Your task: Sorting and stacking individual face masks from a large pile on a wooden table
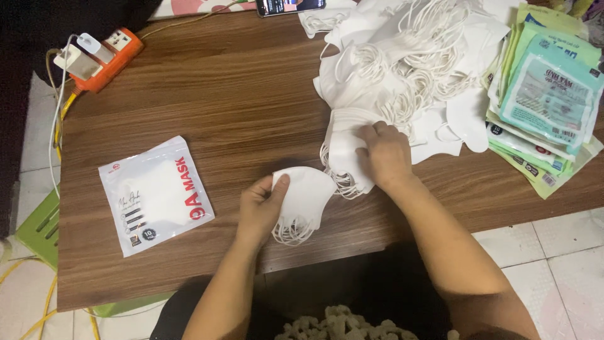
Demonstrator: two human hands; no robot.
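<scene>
My left hand (260, 208) grips a small stack of white face masks (306, 195) near the table's front edge, thumb on top, ear loops dangling below. My right hand (384, 155) rests fingers-down on the near end of a big heap of loose white masks (402, 69) with tangled ear loops, touching a folded bundle of them (343, 148). A sealed white mask packet with red lettering (155, 194) lies flat to the left of my left hand.
The brown wooden table (239, 94) carries an orange power strip with white plugs (104, 53) at the back left, a phone (289, 6) at the back edge, and a stack of green and white packets (544, 104) at the right. Tiled floor lies around it.
</scene>
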